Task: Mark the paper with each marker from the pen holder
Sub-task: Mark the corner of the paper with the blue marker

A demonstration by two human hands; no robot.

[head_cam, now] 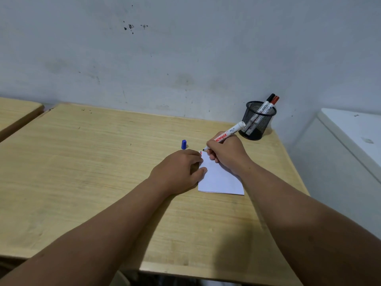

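Observation:
A small white paper (221, 180) lies on the wooden desk (99, 157). My left hand (178, 171) rests flat on the paper's left edge, fingers spread. My right hand (225, 154) grips an uncapped white marker (231, 132), its tip touching the paper's far left corner, where small red and dark marks show. The marker's blue cap (184, 144) stands on the desk just beyond my left hand. A black mesh pen holder (257, 120) sits at the desk's far right corner. It contains a black-capped marker (268, 101) and a red-capped marker (275, 101).
A pale wall (185, 48) runs right behind the desk. A second desk (16, 112) adjoins at the far left. A white appliance or cabinet (350, 137) stands close to the desk's right side.

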